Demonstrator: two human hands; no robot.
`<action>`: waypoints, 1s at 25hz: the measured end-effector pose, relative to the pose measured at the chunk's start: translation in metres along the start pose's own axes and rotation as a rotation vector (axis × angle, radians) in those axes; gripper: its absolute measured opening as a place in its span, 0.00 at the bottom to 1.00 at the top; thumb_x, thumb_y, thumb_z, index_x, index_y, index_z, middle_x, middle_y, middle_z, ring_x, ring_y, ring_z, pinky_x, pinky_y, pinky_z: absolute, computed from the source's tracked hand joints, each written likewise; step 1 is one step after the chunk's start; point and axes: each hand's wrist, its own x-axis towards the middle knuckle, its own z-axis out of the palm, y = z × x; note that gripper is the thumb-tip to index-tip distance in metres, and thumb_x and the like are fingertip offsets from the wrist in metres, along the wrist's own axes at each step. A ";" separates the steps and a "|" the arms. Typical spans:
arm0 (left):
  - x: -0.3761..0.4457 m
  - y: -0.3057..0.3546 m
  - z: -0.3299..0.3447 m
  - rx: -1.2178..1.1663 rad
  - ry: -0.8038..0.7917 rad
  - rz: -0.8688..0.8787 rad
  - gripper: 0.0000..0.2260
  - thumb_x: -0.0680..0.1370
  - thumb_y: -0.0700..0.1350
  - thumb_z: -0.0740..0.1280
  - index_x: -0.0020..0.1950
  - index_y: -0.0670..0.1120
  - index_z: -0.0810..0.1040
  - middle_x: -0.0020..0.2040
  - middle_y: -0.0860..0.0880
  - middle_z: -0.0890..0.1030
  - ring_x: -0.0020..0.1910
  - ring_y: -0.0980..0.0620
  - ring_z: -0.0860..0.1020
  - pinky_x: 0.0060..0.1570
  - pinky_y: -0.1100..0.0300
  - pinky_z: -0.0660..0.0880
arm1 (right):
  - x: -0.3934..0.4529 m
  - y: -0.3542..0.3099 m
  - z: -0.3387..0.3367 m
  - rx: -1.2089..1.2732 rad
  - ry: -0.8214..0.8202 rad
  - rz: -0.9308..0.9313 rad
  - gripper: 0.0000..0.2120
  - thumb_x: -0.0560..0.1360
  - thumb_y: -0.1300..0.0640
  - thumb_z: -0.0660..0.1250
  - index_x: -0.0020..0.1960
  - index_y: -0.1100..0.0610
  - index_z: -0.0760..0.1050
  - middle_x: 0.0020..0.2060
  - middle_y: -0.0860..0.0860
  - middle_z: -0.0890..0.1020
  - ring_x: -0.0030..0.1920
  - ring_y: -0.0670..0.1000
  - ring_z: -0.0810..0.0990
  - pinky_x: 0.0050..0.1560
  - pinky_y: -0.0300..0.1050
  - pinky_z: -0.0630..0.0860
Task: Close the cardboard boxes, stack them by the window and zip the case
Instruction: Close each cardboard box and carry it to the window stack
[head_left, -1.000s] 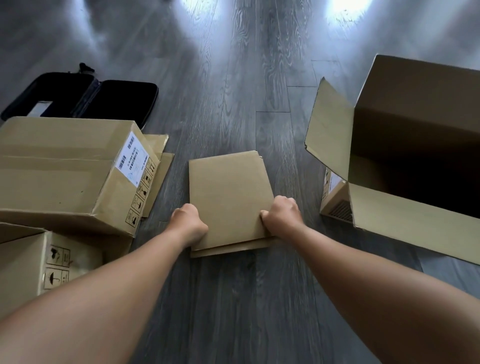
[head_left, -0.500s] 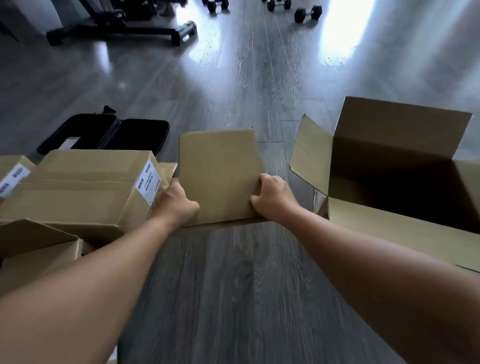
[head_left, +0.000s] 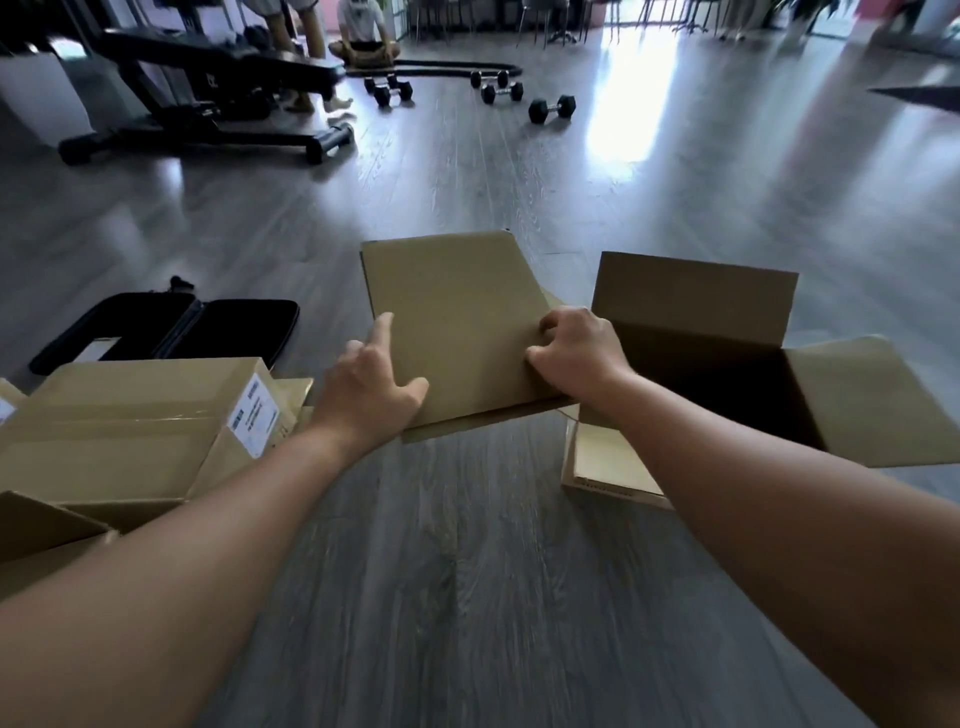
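Grey wood floor (head_left: 467, 597) carried everything. Flattened cardboard box (head_left: 457, 322) was lifted at centre, between a labelled box (head_left: 130, 431) and an open box (head_left: 727, 364). Right hand (head_left: 576, 353) had a curled grip on its edge; left hand (head_left: 369, 379) lay spread against it. Unzipped black case (head_left: 171, 332) lay far left.

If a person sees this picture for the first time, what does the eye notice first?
First, the flat cardboard piece at centre, lifted between the left hand and the right hand. Next, the big open box at right. Farther off, dumbbells lie on the shiny grey floor.
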 end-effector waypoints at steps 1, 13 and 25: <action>-0.002 0.015 0.009 -0.026 -0.051 0.050 0.38 0.73 0.54 0.72 0.79 0.50 0.59 0.60 0.39 0.75 0.59 0.39 0.75 0.58 0.52 0.71 | 0.002 0.015 -0.011 -0.027 0.008 0.047 0.16 0.71 0.52 0.69 0.57 0.57 0.80 0.52 0.55 0.83 0.56 0.58 0.80 0.59 0.54 0.78; -0.053 0.131 0.137 -0.120 -0.516 0.231 0.27 0.71 0.58 0.74 0.66 0.50 0.73 0.53 0.52 0.78 0.55 0.50 0.76 0.56 0.54 0.71 | -0.024 0.186 -0.063 -0.259 -0.150 0.328 0.24 0.74 0.43 0.67 0.65 0.53 0.75 0.59 0.55 0.80 0.60 0.60 0.77 0.61 0.57 0.76; -0.042 0.131 0.164 0.080 -0.418 0.431 0.08 0.75 0.42 0.61 0.52 0.50 0.64 0.47 0.52 0.73 0.52 0.45 0.72 0.50 0.47 0.68 | -0.034 0.168 -0.019 -0.358 -0.495 -0.027 0.51 0.61 0.23 0.63 0.78 0.44 0.56 0.77 0.56 0.59 0.79 0.63 0.52 0.75 0.71 0.51</action>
